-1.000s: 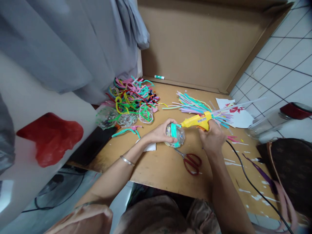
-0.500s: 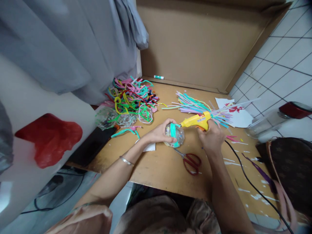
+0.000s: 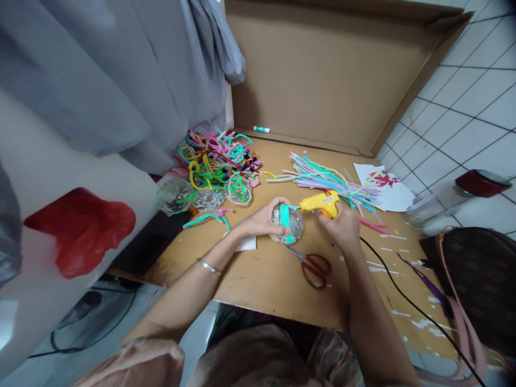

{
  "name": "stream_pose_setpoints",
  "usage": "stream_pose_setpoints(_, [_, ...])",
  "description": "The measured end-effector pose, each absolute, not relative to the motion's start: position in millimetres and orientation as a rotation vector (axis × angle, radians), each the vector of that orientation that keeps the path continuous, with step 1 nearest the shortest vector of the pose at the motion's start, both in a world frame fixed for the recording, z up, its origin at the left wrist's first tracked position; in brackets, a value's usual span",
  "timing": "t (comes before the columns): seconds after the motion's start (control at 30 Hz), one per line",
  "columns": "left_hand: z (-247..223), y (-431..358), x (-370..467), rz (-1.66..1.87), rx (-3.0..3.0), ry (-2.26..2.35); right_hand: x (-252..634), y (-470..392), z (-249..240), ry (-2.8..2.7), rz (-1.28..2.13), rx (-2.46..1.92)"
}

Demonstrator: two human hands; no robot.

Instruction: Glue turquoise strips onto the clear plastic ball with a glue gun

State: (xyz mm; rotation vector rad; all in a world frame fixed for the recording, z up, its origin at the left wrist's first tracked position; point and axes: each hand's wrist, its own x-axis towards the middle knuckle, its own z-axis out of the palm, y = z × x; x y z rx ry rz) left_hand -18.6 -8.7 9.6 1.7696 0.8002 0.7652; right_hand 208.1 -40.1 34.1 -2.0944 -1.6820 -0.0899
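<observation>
My left hand (image 3: 271, 217) is closed around a clear, rounded plastic piece (image 3: 296, 226) with a turquoise fuzzy strip (image 3: 285, 217) across it. In my right hand (image 3: 342, 228) is a yellow hot glue gun (image 3: 318, 203), its nozzle at the upper right edge of the clear piece, by the strip's end. Whether the nozzle touches I cannot tell. Just below lies a pair of scissors with red handles (image 3: 317, 270), blades pointing up and left. Part of a white paper (image 3: 246, 244) shows from under my left wrist.
A tangle of colourful pipe cleaners (image 3: 217, 156) lies back left, with clear plastic pieces (image 3: 209, 199) before it. Straight pipe cleaners (image 3: 322, 174) spread behind the glue gun. A glue stick (image 3: 262, 129), glass bottle (image 3: 439, 199), brown bag (image 3: 467, 285) and black cord (image 3: 397, 285) are around.
My right hand has shifted left and slightly down with the glue gun. The long pale stick seen behind the gun no longer shows. My left hand keeps its hold.
</observation>
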Motion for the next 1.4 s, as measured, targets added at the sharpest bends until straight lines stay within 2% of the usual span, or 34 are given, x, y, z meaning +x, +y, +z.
stream_pose_setpoints(0.27, [14.2, -11.4, -18.3, 0.758, 1.758, 0.817, 216.5, -36.7, 33.0, -1.644, 0.160, -2.000])
stream_pose_setpoints(0.6, [10.9, -10.2, -19.0, 0.769, 1.734, 0.790, 223.4, -36.2, 30.6, -1.654, 0.018, -2.282])
stream_pose_setpoints(0.8, [11.1, -10.9, -17.8, 0.777, 1.746, 0.794, 218.3, -36.3, 13.0, -1.702, -0.012, -2.469])
stream_pose_setpoints(0.87, [11.7, -11.1, -17.3, 0.779, 1.759, 0.793, 218.6, -37.3, 7.0, -1.740, -0.115, -2.451])
stream_pose_setpoints(0.97, [12.8, -11.7, -16.6, 0.774, 1.759, 0.807, 218.4, -40.0, 8.4, -1.754, -0.373, -2.305])
stream_pose_setpoints(1.03, [13.7, -12.4, -16.0, 0.763, 1.755, 0.818, 214.9, -43.5, 17.0, -1.797, -0.457, -2.054])
stream_pose_setpoints(1.2, [15.7, -14.1, -14.6, 0.772, 1.781, 0.832, 189.6, -59.7, 38.2, -1.885, -0.359, -1.302])
stream_pose_setpoints(1.4, [16.1, -14.9, -14.3, 0.785, 1.822, 0.839, 168.4, -69.1, 39.3, -1.989, -0.402, -1.192])
